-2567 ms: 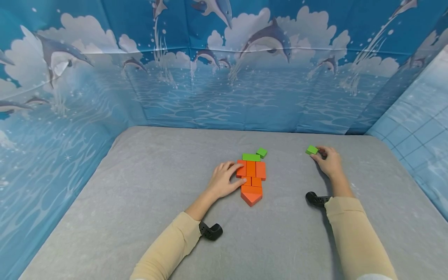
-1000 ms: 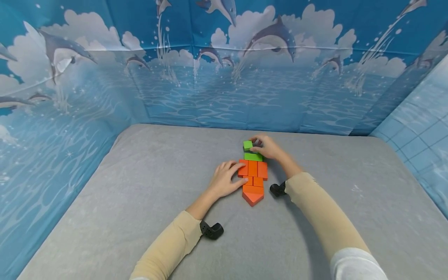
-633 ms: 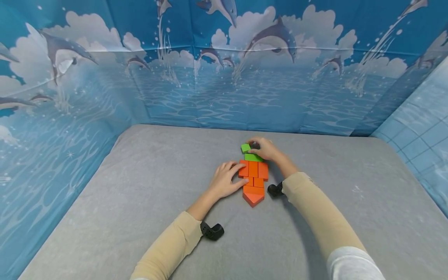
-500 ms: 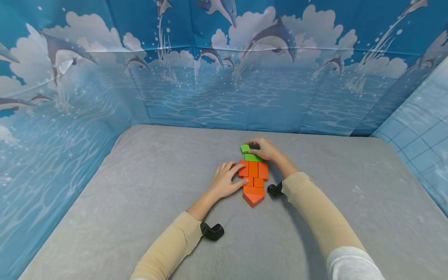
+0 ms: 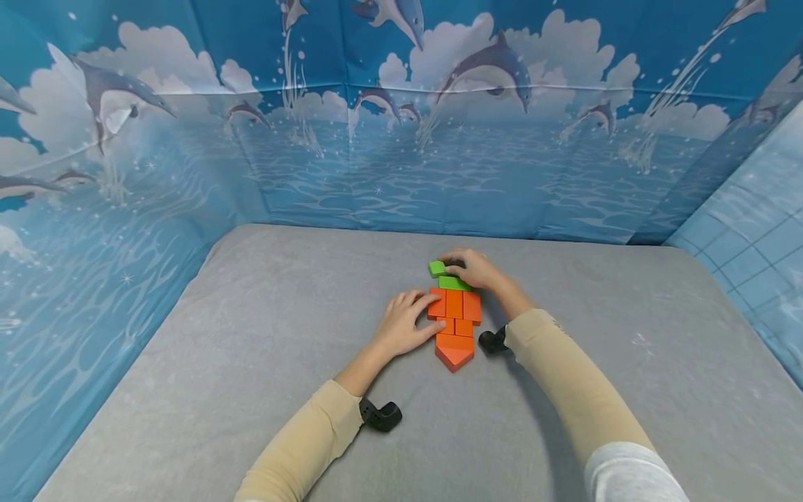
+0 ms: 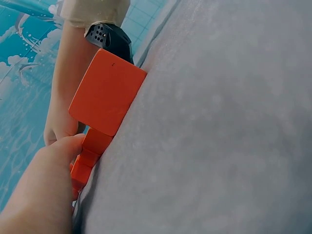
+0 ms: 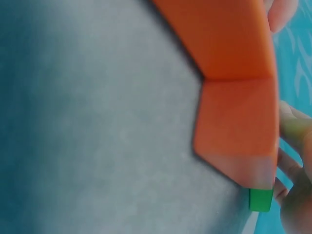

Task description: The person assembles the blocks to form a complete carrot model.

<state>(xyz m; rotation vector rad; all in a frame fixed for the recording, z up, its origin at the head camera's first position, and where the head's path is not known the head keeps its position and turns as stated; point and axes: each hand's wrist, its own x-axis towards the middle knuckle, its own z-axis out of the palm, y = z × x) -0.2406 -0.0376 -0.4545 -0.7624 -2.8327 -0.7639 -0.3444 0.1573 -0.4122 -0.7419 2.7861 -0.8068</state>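
Note:
My right hand (image 5: pixel 475 268) pinches a small green block (image 5: pixel 436 269) between thumb and fingertips, just beyond a long green block (image 5: pixel 453 282). That long one lies against the far end of a flat arrangement of orange blocks (image 5: pixel 454 304), whose near end is a pointed orange block (image 5: pixel 454 352). My left hand (image 5: pixel 400 328) rests at the arrangement's left side, with loosely spread fingers and thumb touching the orange blocks. In the left wrist view the thumb (image 6: pixel 73 141) meets an orange block's side. Another small green block seen earlier is hidden behind my right hand.
Grey cloth (image 5: pixel 282 348) covers the table. A blue dolphin-print curtain (image 5: pixel 376 167) hangs along the back and sides. Black wrist devices (image 5: pixel 380 416) stick out from both sleeves, the right one close beside the orange blocks.
My right hand has brought the small green block from the right over to the arrangement's far end, lowered it and shifted it slightly left. The left hand has stayed in place.

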